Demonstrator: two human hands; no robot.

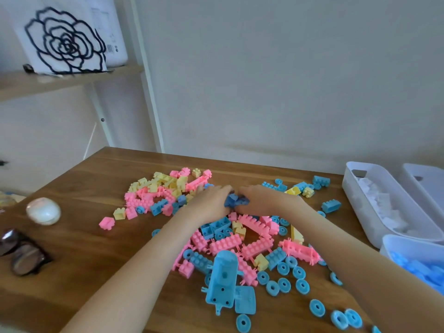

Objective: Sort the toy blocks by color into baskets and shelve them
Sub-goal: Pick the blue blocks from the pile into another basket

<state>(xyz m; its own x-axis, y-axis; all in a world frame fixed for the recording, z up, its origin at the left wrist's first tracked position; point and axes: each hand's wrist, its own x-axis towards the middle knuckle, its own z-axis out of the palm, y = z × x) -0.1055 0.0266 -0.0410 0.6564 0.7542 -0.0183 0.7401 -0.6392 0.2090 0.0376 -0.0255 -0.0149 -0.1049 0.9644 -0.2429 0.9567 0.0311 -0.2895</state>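
The left hand (211, 200) and right hand (263, 198) meet over the block pile (252, 246) on the desk (96, 248), each grip clamped on a clump of blue blocks (235, 201). The clump sits between their curled fingers, touching both.

The table (96, 260) is showing smooth, grained wood with a soft sheen — the toy blocks (225, 243) are looking like matt plastic, the baskets (353, 188) like smooth, milky plastic.
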